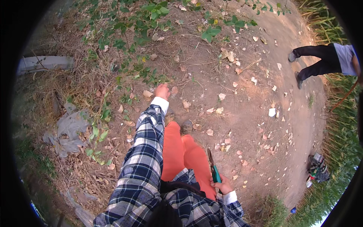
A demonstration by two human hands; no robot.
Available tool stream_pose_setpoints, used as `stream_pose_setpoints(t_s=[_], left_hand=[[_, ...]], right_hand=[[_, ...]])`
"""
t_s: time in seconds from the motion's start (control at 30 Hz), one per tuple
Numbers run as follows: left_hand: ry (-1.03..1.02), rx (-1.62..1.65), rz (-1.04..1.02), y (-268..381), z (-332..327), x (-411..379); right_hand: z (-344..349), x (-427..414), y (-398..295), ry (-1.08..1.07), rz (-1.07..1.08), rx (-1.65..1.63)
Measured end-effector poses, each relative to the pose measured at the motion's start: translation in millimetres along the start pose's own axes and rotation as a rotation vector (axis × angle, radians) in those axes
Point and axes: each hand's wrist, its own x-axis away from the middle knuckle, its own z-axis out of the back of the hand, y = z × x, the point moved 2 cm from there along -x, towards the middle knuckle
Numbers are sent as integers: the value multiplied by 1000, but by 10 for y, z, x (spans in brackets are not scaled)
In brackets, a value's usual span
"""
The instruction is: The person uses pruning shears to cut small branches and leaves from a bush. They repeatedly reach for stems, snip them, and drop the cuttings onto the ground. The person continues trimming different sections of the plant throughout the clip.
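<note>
My left hand (162, 91) reaches forward to the near end of a low leafy green branch (151, 79); its fingertips are hidden or blurred, so whether they grip a stem is unclear. Beside my right thigh, my right hand (222, 185) is closed around the green handles of garden shears (215, 173), their dark blades pointing forward. Dry leaves, such as a curled one (147, 95), lie near the left hand.
A person (320, 59) stands at the upper right with a long-handled fork. A torn grey plastic sheet (71, 129) lies at the left, below a pale concrete post (45, 64). Bags and gear (319, 168) sit beside tall green plants at the right.
</note>
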Motion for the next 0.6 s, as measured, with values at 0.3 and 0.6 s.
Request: stream_pose_setpoints(t_s=[0.3, 0.6], left_hand=[[260, 143, -15, 285, -201, -253], [-425, 257, 166, 143, 439, 1062]], right_hand=[[-348, 99, 99, 161, -36, -103], [-395, -86, -705, 112, 133, -27]])
